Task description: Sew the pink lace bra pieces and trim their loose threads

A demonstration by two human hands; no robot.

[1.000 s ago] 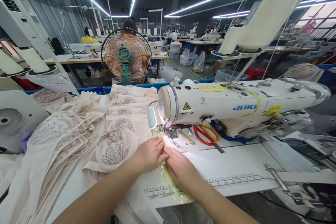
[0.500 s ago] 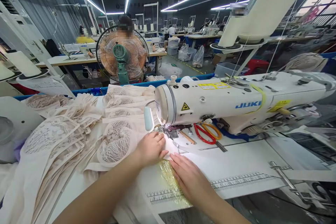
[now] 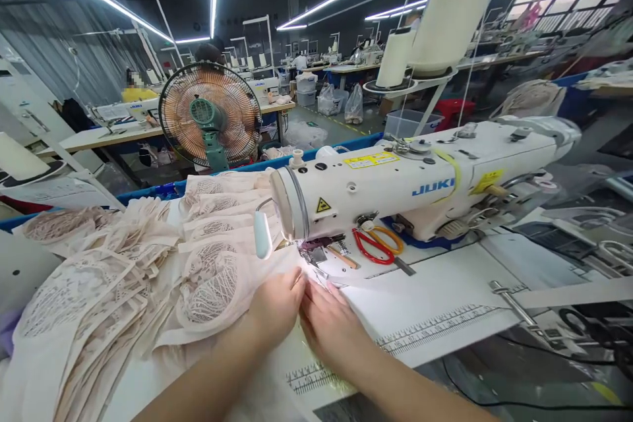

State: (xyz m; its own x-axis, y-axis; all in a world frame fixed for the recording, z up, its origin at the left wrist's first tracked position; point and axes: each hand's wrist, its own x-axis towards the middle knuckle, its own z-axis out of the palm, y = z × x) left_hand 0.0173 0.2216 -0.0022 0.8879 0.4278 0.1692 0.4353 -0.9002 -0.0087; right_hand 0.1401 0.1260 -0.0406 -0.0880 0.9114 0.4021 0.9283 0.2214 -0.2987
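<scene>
Just in front of the presser foot (image 3: 316,257) of a sewing machine (image 3: 370,188), my two hands meet fingertip to fingertip. My left hand (image 3: 277,306) is closed, thumb and fingers pinching the edge of a beige lace bra piece (image 3: 210,287), whose cup spreads out to the left. Beside it, my right hand (image 3: 329,326) has its fingers close together on the same fabric edge, the thumb mostly hidden. The machine's lamp light falls on the fingertips. Yellowish clear film (image 3: 339,384) shows beneath my right wrist.
Red-handled scissors (image 3: 370,247) and orange-handled scissors (image 3: 390,237) lie behind my right hand. Stacked lace pieces (image 3: 93,277) cover the left side. A printed ruler (image 3: 435,328) runs along the table front. Beyond stand a fan (image 3: 210,115), thread cones (image 3: 395,59) and people at other machines.
My left hand has drawn back from beside the needle and curled into a pinch. My right hand has moved forward to meet it. The view has turned slightly right.
</scene>
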